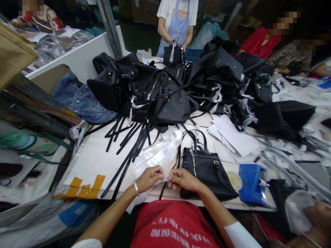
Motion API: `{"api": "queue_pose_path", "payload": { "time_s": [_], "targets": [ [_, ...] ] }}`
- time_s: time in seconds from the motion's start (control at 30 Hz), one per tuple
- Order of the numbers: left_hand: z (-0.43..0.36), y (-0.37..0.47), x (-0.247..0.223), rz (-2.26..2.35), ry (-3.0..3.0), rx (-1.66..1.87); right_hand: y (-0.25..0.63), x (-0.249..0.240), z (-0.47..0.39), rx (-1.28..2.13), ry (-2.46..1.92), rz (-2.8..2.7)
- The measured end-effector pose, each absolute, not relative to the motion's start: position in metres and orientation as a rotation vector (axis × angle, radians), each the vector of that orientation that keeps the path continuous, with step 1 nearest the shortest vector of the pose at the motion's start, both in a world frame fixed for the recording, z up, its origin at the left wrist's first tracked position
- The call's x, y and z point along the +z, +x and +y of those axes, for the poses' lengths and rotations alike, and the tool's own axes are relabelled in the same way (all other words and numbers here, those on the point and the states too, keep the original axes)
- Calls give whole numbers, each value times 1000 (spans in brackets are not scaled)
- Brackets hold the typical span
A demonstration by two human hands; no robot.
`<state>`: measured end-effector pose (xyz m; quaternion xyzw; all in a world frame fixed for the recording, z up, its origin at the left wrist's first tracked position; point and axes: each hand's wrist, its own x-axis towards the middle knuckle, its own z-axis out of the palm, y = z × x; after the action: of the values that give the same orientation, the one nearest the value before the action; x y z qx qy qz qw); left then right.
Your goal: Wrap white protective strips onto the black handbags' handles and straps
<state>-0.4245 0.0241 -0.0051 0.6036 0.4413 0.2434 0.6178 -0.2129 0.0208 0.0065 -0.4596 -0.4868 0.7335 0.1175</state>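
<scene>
Near the table's front edge, my left hand [149,178] pinches a thin white strip [162,179], which looks like wrapping film or tissue. My right hand [183,179] has its fingers closed at the other end of this strip, a short gap from the left. More white strips [161,153] lie in a loose stack just beyond my hands. To the right, close to my right wrist, a small black handbag [207,172] with a gold zipper and two upright handles rests on the table. Black straps [129,165] are spread out left of the strips.
A heap of black handbags [170,106] fills the table's back. White paper sheets [232,134] lie right of centre. A blue pouch-like item [252,182] sits at the front right, a denim garment [81,100] at the left. Across the table a person in an apron [177,27] handles a bag.
</scene>
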Motion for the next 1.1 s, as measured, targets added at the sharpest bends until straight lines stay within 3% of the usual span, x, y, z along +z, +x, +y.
{"api": "queue_pose_path", "payload": {
  "time_s": [0.2, 0.6, 1.1],
  "targets": [
    [28, -425, 1, 981, 1400, 510, -217, -1, 20, 1984, -1393, -1566],
    [28, -437, -23, 1022, 1105, 456, -220, -13, 15, 2052, -1450, -1378],
    [25, -431, -2, 1114, 1542, 587, -234, -25, 8, 1991, -1590, -1128]
  ]
}}
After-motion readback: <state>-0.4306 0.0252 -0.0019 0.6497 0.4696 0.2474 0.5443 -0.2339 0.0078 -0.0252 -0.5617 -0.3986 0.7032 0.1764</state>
